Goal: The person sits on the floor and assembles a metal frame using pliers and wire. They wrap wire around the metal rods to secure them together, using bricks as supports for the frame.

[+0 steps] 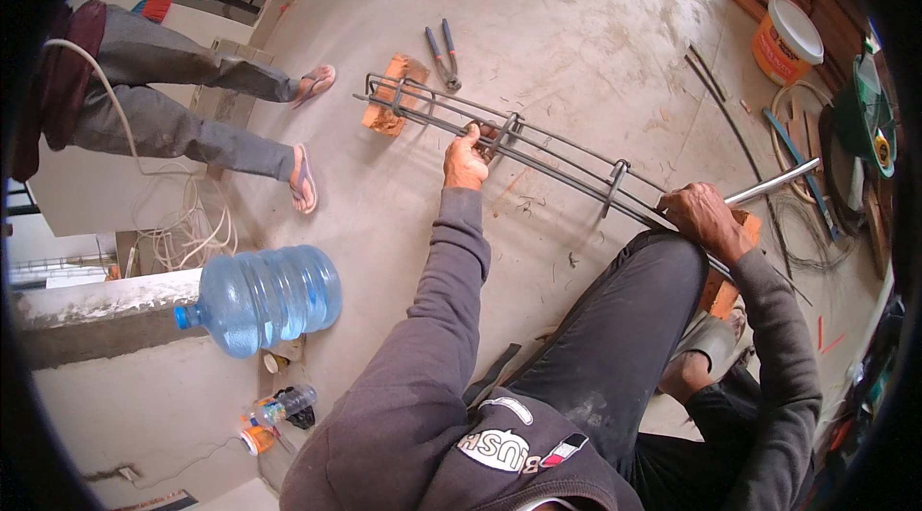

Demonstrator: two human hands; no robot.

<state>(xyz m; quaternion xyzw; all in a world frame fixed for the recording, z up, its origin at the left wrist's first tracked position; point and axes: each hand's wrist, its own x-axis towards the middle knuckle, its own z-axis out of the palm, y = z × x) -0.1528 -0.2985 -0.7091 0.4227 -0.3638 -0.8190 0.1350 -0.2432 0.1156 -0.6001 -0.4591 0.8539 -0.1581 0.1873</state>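
A long, narrow rebar cage (557,158) of thin steel bars and several bent stirrups slants across in front of me. Its far left end rests on an orange brick (384,124). My left hand (468,161) is closed round its bars beside a middle stirrup. At the near right end, above my knee, my right hand (709,218) is closed over the bars. A silver metal tube (773,182) juts out beyond that hand; whether it is gripped too is hidden. More orange brick (718,292) shows under the right wrist.
Blue-handled cutters (445,55) lie beyond the cage. A person in grey trousers (182,136) stands at left, near a loose hose (187,240). A big blue water bottle (272,300) lies nearer. Rods (722,103), a bucket (786,42) and a green basin (864,117) are at right.
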